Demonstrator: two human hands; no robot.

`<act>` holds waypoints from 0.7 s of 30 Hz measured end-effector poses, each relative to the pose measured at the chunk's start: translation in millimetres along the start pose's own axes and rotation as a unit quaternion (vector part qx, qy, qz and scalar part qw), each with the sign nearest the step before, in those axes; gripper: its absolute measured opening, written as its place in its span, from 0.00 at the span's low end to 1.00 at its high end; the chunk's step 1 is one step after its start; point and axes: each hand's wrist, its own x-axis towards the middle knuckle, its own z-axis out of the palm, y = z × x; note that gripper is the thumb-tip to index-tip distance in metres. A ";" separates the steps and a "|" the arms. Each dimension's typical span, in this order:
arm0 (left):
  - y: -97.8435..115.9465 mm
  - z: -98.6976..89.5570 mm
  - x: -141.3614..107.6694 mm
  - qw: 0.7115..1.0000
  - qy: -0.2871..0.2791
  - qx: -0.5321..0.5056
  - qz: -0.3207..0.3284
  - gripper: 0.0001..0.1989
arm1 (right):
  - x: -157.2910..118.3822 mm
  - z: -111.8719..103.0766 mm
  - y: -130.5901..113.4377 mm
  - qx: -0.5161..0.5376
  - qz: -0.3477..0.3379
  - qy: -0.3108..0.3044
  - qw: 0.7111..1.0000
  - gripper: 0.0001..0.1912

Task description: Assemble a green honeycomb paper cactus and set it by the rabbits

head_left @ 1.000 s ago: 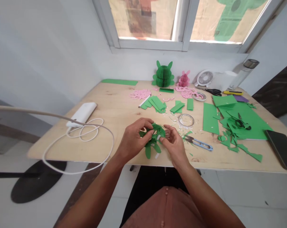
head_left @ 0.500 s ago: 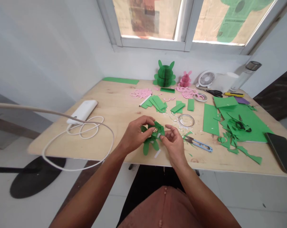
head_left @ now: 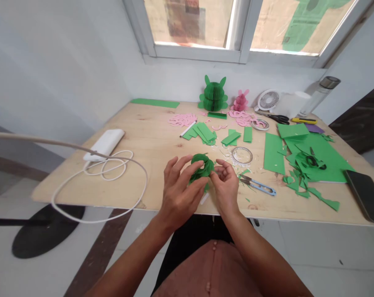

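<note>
Head view: left fingers (head_left: 190,171) spread around green papercraft (head_left: 208,166); right fingers (head_left: 217,180) pinching edge.

I watch remotely through one camera, worn on the head above the near edge of the table (head_left: 156,144). It faces forward and down, taking in the shirt (head_left: 214,270) lowest, left hand (head_left: 181,192) and right hand (head_left: 226,183) close, window (head_left: 196,53) farther off.

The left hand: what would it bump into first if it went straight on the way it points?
The left hand would most likely meet the green paper piece, right at its fingertips; they may already touch it, though depth is unclear.
</note>
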 end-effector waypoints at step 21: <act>-4.7 7.5 -1.7 0.996 -0.067 0.054 -0.005 0.09 | -10.9 0.1 -11.0 -0.135 -0.123 0.006 0.983 0.14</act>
